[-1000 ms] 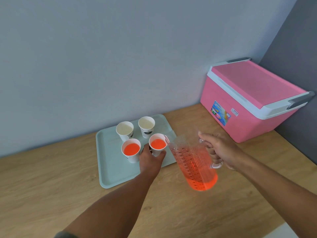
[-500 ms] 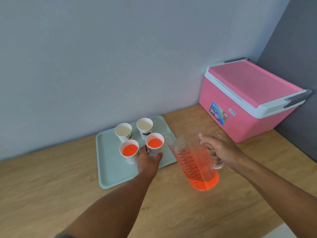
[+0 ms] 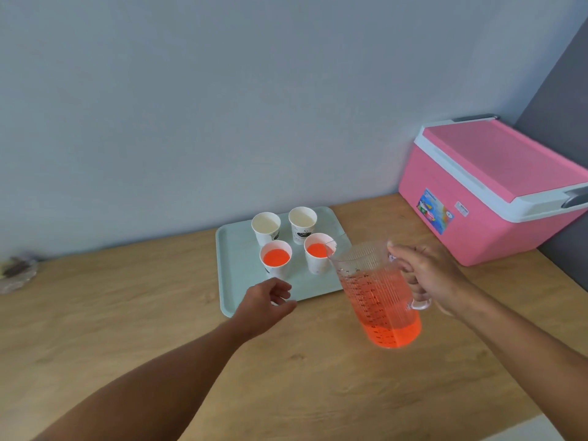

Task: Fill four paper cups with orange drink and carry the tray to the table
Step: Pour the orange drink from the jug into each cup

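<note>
A pale green tray (image 3: 234, 281) lies on the wooden counter near the wall and carries several white paper cups. The front left cup (image 3: 276, 259) and the front right cup (image 3: 317, 256) hold orange drink. The back left cup (image 3: 266, 227) and the back right cup (image 3: 302, 223) look empty. My right hand (image 3: 429, 275) grips the handle of a clear ribbed jug (image 3: 378, 297), held upright just right of the tray with orange drink in its lower part. My left hand (image 3: 265, 302) hovers over the tray's front edge, fingers loosely apart, holding nothing.
A pink cooler box (image 3: 496, 189) with a white rim stands against the dark right wall. A crumpled, blurred object (image 3: 17, 272) lies at the counter's far left. The grey wall runs close behind the tray. A pale floor strip (image 3: 537, 431) shows at bottom right.
My left hand has let go of the front right cup and drawn back toward the tray's front edge. The jug has stayed upright beside the tray.
</note>
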The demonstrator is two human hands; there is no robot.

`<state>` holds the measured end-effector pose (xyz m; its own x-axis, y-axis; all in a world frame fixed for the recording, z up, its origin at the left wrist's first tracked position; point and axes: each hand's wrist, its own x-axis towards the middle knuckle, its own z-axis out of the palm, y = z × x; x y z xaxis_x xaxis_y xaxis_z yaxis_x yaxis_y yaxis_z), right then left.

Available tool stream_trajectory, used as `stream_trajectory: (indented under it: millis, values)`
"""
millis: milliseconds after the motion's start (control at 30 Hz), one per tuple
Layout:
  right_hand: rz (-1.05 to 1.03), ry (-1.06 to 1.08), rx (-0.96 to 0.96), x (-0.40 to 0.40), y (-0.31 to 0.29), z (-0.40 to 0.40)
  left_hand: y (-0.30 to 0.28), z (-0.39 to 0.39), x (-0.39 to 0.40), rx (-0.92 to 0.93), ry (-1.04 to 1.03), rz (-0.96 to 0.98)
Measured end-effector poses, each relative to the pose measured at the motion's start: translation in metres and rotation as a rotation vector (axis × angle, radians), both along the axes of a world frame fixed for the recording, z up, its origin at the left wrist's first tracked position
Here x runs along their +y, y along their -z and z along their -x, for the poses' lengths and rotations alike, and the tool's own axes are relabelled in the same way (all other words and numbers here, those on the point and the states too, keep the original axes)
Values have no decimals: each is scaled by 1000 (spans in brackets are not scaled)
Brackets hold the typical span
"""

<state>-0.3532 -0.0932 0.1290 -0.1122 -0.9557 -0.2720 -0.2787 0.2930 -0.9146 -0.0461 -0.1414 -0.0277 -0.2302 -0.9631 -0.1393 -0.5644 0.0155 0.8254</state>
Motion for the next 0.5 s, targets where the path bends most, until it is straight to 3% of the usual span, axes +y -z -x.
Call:
stream_trajectory:
  millis: [267,500]
  values:
    - [-26,35,11,7,1,-35,-10,-91,-33,-139,-122,52]
    - [-33,77,33,11,4,-54,-14,-95,-91,-197,-120,61]
